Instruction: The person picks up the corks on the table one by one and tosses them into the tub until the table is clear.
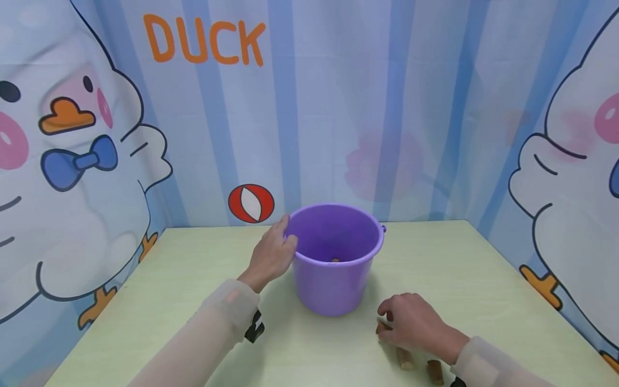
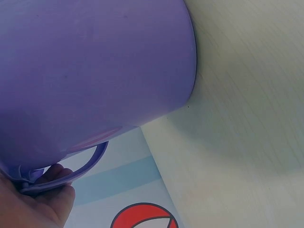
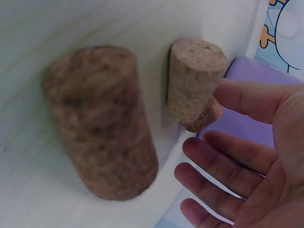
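At the bucket's left side, my left hand [image 1: 273,252] grips the rim of the purple bucket [image 1: 333,287]. The left wrist view has the fingers round the base of its handle [image 2: 90,161]. The bucket stands upright, a small brown bit [image 1: 336,260] showing inside. Right of it, my right hand [image 1: 416,325] reaches low over the table, thumb and forefinger on either side of a cork [image 3: 209,116]; I cannot tell if they pinch it. Closer to me lie a paler cork [image 1: 405,359] and a darker cork [image 1: 435,372], large in the right wrist view.
The pale wood-grain table [image 1: 217,258] reaches back to a blue-striped curtain [image 1: 329,107] printed with ducks and a red ball. A dark wrist strap [image 1: 254,327] shows below the left sleeve.
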The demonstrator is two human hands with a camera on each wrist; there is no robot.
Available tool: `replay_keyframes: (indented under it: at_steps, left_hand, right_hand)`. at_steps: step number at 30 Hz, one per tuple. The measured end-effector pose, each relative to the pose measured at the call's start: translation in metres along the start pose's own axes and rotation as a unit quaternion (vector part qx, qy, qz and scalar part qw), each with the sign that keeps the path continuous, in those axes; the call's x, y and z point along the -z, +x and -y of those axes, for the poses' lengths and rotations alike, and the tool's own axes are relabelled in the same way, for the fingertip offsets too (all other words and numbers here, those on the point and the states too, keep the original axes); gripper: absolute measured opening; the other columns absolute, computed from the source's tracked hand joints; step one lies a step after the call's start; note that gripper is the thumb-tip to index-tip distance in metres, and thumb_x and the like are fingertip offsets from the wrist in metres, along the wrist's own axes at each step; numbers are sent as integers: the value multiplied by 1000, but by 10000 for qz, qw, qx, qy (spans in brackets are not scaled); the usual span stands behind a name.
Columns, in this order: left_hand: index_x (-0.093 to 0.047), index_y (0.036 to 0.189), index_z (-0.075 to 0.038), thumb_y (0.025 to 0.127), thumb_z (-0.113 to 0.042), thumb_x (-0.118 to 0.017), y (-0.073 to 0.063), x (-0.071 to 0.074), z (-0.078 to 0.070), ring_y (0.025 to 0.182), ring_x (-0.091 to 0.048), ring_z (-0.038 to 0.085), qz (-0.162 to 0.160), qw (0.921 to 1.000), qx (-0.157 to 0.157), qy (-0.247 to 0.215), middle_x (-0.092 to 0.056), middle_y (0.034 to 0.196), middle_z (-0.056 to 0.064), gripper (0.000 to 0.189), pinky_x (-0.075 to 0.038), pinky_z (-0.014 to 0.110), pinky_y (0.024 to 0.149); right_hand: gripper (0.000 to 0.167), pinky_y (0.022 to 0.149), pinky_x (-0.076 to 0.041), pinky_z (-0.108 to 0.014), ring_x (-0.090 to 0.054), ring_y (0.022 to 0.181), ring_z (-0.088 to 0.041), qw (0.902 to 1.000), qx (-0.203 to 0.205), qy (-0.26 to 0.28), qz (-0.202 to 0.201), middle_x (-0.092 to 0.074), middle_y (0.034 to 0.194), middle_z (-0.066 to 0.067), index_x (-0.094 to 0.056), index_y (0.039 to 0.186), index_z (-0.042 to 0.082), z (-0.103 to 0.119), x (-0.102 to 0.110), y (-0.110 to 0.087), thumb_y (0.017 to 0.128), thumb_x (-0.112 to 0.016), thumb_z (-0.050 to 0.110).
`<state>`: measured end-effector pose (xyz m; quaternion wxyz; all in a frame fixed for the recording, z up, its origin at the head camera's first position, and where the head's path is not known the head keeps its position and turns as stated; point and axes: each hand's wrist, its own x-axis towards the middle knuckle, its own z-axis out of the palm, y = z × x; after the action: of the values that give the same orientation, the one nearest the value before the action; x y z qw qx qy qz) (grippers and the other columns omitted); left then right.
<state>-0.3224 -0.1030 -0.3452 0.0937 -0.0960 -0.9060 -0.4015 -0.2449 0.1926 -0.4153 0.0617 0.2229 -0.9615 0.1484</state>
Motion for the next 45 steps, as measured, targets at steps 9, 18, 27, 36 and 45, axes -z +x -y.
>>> replay_keyframes:
  at_steps: [9,18,27,36,45]
  left_hand:
    - [-22,163,-6,101,-26,-38,0,0,-1,150,-32,35,-16,10000,32,-3,-33,165,12,67,-29,60,118]
    - [-22,163,-6,101,-26,-39,-1,0,0,150,-34,35,-29,10000,29,-12,-34,164,13,67,-31,60,118]
    - [-22,163,-6,101,-26,-38,0,-1,1,150,-32,35,-34,10000,13,35,-33,165,12,67,-30,60,118]
    - [-23,163,-6,101,-26,-38,0,-1,0,151,-32,35,-35,9999,-27,99,-32,165,12,67,-29,60,118]
    - [-22,163,-6,101,-25,-38,0,-1,2,149,-34,36,-36,10000,-9,51,-34,164,13,67,-31,60,117]
  right_hand:
    - [19,63,-45,-28,-48,63,-5,9999,86,-43,124,-54,66,14,-76,88,14,0,-2,-1,72,-87,16]
    - [20,56,-39,-25,-44,56,0,9984,560,49,81,-53,61,20,-70,70,24,-2,-4,2,75,-85,11]
    - [23,57,-40,-24,-44,57,1,9978,648,102,-25,-55,62,20,-69,67,24,-1,-1,2,74,-83,7]
    - [21,58,-44,-23,-48,61,4,9974,600,249,-312,-58,66,20,-70,71,22,3,16,5,78,-77,3]
    - [25,63,-47,-24,-55,70,-2,9958,524,454,-600,-60,73,20,-70,75,25,11,33,5,80,-81,4]
